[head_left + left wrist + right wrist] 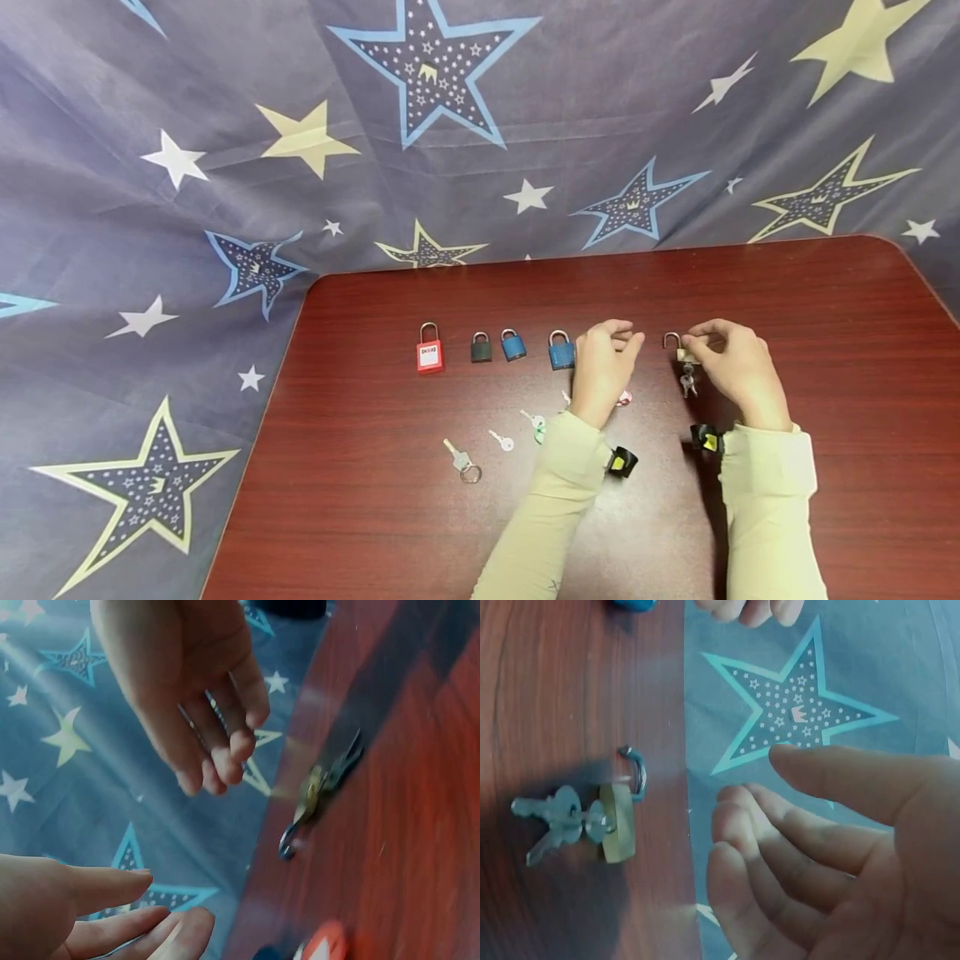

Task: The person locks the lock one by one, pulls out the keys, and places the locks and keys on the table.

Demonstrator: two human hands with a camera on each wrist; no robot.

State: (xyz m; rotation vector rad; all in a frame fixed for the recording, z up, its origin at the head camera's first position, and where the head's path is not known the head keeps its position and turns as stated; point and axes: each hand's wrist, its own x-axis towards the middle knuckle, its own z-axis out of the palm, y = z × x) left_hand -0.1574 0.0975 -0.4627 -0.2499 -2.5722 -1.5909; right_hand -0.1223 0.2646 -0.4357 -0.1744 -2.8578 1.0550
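Note:
A small brass padlock [685,356] lies on the table with its shackle swung open and a bunch of keys [551,817] hanging from its keyhole. Over it hovers my right hand [731,362], its fingers loosely bent; in the right wrist view a gap shows between that hand and the padlock. My left hand [603,367] is beside a blue padlock [561,353] and partly covers it in the head view. Its fingers [112,889] are relaxed, with nothing between them. A red-and-white item [624,398] pokes out beside the left wrist.
To the left stand a red padlock [430,354], a dark padlock [481,348] and a smaller blue padlock [513,346] in a row. Nearer the front lie a key with a ring [459,458], a loose key [501,441] and a green-tagged key [536,423]. A star-patterned cloth [450,183] hangs behind the table.

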